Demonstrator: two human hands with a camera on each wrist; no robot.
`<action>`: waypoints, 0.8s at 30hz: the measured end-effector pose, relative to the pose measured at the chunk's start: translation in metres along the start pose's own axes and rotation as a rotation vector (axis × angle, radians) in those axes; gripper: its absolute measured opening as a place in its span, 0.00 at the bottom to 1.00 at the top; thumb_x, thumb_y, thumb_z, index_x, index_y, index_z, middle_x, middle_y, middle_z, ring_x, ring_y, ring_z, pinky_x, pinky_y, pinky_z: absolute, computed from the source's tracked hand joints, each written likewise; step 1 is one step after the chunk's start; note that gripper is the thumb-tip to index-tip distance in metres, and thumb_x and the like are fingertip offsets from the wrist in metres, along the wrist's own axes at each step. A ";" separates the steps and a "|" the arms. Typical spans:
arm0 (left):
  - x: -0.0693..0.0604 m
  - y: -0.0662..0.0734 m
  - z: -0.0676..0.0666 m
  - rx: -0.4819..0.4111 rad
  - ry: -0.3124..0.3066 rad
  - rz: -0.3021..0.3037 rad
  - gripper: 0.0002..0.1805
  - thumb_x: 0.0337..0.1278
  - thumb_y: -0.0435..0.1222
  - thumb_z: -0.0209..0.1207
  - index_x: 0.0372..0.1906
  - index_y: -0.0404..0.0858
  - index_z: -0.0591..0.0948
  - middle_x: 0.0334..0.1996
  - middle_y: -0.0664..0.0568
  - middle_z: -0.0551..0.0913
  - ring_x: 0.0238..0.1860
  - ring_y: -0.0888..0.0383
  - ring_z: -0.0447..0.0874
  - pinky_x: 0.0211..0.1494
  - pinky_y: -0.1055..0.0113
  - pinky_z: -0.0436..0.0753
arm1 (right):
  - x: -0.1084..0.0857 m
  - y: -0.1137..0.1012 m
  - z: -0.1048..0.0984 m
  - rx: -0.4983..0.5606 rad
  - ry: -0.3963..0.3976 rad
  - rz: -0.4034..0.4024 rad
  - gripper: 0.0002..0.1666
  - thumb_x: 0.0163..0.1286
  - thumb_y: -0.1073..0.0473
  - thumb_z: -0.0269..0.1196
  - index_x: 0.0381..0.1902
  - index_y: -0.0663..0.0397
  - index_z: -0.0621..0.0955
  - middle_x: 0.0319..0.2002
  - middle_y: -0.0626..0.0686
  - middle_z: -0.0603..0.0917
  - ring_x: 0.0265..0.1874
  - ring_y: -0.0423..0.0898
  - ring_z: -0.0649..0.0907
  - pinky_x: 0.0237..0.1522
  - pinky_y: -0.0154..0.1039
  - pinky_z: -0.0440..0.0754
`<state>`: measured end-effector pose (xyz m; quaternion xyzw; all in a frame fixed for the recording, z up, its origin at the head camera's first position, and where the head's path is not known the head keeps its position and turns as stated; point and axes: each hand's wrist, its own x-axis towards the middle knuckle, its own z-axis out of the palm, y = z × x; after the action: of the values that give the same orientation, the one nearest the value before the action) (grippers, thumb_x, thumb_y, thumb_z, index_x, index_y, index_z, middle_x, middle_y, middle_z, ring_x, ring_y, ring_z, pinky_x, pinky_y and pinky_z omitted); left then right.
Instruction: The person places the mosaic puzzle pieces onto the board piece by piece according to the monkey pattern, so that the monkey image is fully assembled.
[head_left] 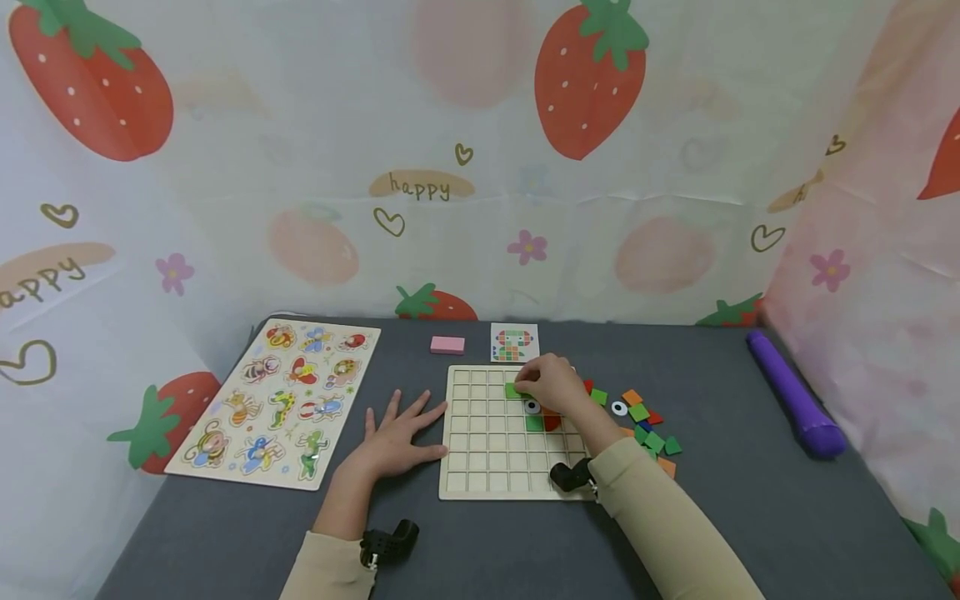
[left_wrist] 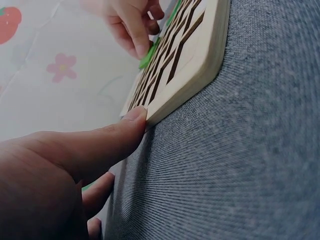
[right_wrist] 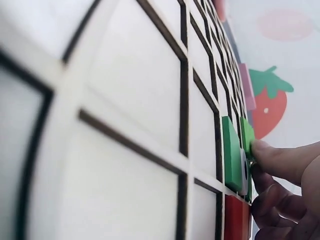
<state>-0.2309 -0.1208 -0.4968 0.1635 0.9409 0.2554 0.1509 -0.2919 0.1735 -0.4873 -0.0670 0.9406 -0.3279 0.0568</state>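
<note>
A wooden grid board (head_left: 480, 497) lies flat on the table. My left hand (head_left: 396, 437) has its fingers spread at the board's left edge; the thumb touches the rim in the left wrist view. Over the upper rows my right hand (head_left: 555, 385) pinches a light green square tile (head_left: 512, 391), its thumb pressed on it in the right wrist view. Just below sit a white ring tile (head_left: 532, 407), a green tile (head_left: 534, 423) and a red tile (head_left: 552, 423). The right hand and forearm cover part of the board's right side.
Loose coloured tiles (head_left: 637, 412) are scattered right of the board. Behind it lie a picture card (head_left: 514, 342) and a pink block (head_left: 447, 345). A sticker-like insect puzzle board (head_left: 247, 408) is at left, a purple cylinder (head_left: 795, 396) at right.
</note>
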 end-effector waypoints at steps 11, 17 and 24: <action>0.002 -0.001 0.001 0.005 -0.002 -0.005 0.42 0.61 0.57 0.64 0.78 0.56 0.63 0.82 0.50 0.51 0.81 0.36 0.29 0.72 0.26 0.27 | -0.014 0.005 -0.011 0.119 -0.003 -0.008 0.06 0.68 0.55 0.69 0.39 0.50 0.88 0.34 0.49 0.85 0.32 0.46 0.81 0.32 0.40 0.79; 0.003 -0.003 0.002 0.007 0.003 -0.003 0.42 0.60 0.57 0.64 0.78 0.57 0.63 0.82 0.50 0.52 0.81 0.36 0.29 0.72 0.26 0.27 | -0.028 0.018 -0.027 0.119 0.023 -0.024 0.09 0.69 0.55 0.68 0.43 0.52 0.87 0.37 0.50 0.86 0.33 0.45 0.82 0.31 0.40 0.81; 0.002 -0.003 0.002 0.002 0.000 0.003 0.43 0.60 0.58 0.65 0.78 0.56 0.63 0.82 0.49 0.51 0.81 0.35 0.29 0.72 0.26 0.28 | -0.044 0.032 -0.042 0.120 0.070 -0.011 0.11 0.69 0.55 0.68 0.45 0.54 0.87 0.38 0.52 0.87 0.35 0.47 0.83 0.33 0.40 0.82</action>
<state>-0.2329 -0.1214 -0.5007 0.1650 0.9409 0.2547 0.1503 -0.2582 0.2310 -0.4721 -0.0572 0.9202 -0.3864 0.0259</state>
